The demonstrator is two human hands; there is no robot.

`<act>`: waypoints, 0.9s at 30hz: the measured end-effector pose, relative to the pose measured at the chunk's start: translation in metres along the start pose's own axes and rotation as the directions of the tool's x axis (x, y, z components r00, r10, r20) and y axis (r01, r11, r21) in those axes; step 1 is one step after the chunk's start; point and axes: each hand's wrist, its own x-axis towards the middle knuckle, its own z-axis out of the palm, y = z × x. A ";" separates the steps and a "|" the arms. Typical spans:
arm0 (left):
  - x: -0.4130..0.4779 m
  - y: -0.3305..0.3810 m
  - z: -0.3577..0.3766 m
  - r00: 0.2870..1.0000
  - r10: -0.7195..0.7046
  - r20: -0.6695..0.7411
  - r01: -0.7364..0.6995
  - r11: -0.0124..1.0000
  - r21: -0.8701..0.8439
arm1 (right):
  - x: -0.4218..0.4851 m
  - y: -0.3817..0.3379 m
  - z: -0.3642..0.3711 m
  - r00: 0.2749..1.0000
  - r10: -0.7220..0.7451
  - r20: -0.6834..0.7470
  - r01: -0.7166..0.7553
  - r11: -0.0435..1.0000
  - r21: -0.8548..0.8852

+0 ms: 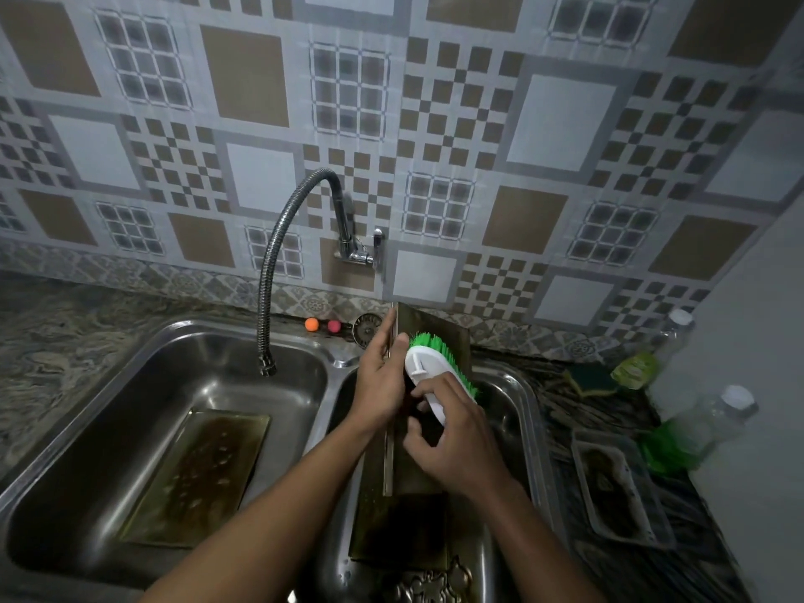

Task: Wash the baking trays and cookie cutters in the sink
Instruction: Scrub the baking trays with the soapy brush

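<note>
Over the right sink basin point(520, 411), a dark baking tray point(435, 328) stands on edge, leaning back toward the wall. My left hand point(380, 380) grips its left rim. My right hand point(452, 441) holds a white scrub brush with green bristles point(435, 367), bristles pressed against the tray's face. Another stained tray point(195, 476) lies flat in the left basin point(130, 385). A further tray point(400, 533) and several cookie cutters point(430, 581) lie at the bottom of the right basin.
A flexible metal tap hose point(269, 272) hangs over the left basin. On the counter to the right are a small dirty tray point(613, 485), a sponge point(594, 378) and soap bottles point(683, 428). Two small balls point(322, 325) and a drain strainer point(367, 326) sit behind the sink.
</note>
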 end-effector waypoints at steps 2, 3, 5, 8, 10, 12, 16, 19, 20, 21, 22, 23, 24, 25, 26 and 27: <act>0.000 -0.001 0.000 1.000 0.023 -0.009 -0.023 1.000 -0.004 | 0.000 0.001 -0.002 0.998 0.052 -0.024 -0.050 0.996 0.074; -0.001 -0.003 0.000 1.000 0.020 0.000 -0.020 1.000 -0.011 | 0.000 0.002 -0.003 0.996 0.089 -0.029 -0.085 0.990 0.113; 0.000 -0.008 0.003 0.998 -0.025 0.053 0.027 0.999 -0.044 | -0.001 0.006 -0.006 0.983 0.180 -0.028 -0.173 0.971 0.163; 0.000 -0.015 0.007 0.991 -0.097 0.092 0.103 0.993 -0.065 | -0.001 0.012 -0.009 0.955 0.295 -0.017 -0.287 0.940 0.184; -0.004 -0.012 0.007 0.989 -0.088 0.117 0.092 0.995 -0.028 | -0.001 0.015 -0.011 0.945 0.327 -0.026 -0.315 0.926 0.206; -0.009 -0.010 0.005 0.986 -0.017 0.167 0.005 0.997 0.071 | 0.000 0.018 -0.015 0.936 0.346 -0.065 -0.323 0.918 0.229; -0.009 -0.021 0.000 0.997 0.001 0.075 -0.013 0.988 0.156 | 0.005 0.024 -0.028 0.915 0.396 -0.077 -0.360 0.888 0.285; -0.012 -0.023 -0.002 0.999 -0.019 0.038 0.014 0.990 0.140 | 0.009 0.026 -0.029 0.911 0.413 -0.017 -0.389 0.871 0.299; -0.014 -0.025 -0.003 0.998 -0.029 0.056 0.022 0.991 0.133 | 0.010 0.025 -0.027 0.906 0.423 0.004 -0.404 0.861 0.308; -0.015 -0.025 -0.003 0.996 -0.047 0.079 0.038 0.992 0.121 | 0.011 0.025 -0.024 0.902 0.431 0.011 -0.413 0.856 0.313; -0.014 -0.026 -0.003 0.993 -0.068 0.100 0.058 0.994 0.096 | 0.013 0.025 -0.022 0.899 0.438 0.007 -0.418 0.854 0.309; -0.015 -0.027 -0.003 0.988 -0.094 0.119 0.086 0.994 0.070 | 0.014 0.024 -0.020 0.896 0.445 -0.005 -0.423 0.855 0.300; -0.015 -0.029 -0.003 0.985 -0.112 0.134 0.106 0.993 0.049 | 0.015 0.025 -0.018 0.891 0.453 -0.023 -0.428 0.856 0.291; -0.015 -0.028 -0.002 0.983 -0.120 0.140 0.117 0.993 0.026 | 0.017 0.025 -0.016 0.888 0.457 -0.045 -0.428 0.859 0.282; -0.016 -0.027 -0.001 0.983 -0.117 0.139 0.118 0.993 0.003 | 0.018 0.025 -0.014 0.888 0.454 -0.068 -0.421 0.865 0.272; -0.016 -0.026 -0.001 0.983 -0.116 0.141 0.119 0.993 -0.012 | 0.020 0.025 -0.012 0.889 0.448 -0.090 -0.413 0.872 0.264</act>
